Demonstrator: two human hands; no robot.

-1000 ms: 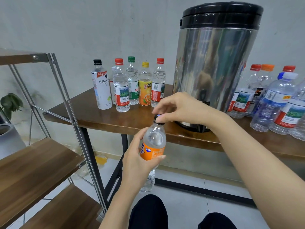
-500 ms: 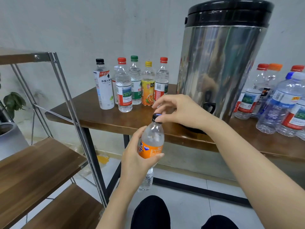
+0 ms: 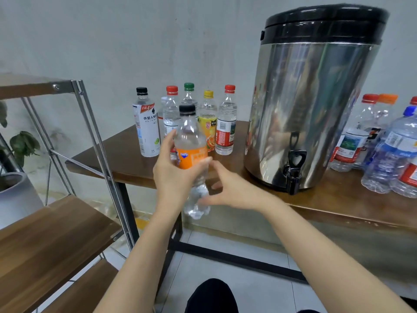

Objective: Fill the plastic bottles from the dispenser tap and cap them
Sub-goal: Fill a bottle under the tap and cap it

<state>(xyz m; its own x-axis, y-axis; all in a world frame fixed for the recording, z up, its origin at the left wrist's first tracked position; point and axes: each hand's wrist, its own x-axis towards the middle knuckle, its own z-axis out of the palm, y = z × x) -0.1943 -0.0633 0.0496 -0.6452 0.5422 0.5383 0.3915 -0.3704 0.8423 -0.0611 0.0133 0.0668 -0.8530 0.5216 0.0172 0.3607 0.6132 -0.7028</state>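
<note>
Capping step, seemingly done. At frame centre, bottle [image 3: 191, 141] upright, black cap [image 3: 187, 109] seated on top, gripped round the orange label by left hand [image 3: 173, 175]. Just right of its lower part, right hand [image 3: 228, 188], fingers loosely spread, pinching nothing; blurred, so contact hard to tell. Next, probably: setting down on the table [image 3: 121, 159] beside the capped row [image 3: 225, 123] at upper centre, then fetching another from the group [image 3: 392, 150] at right edge for the tap [image 3: 294, 170].
</note>
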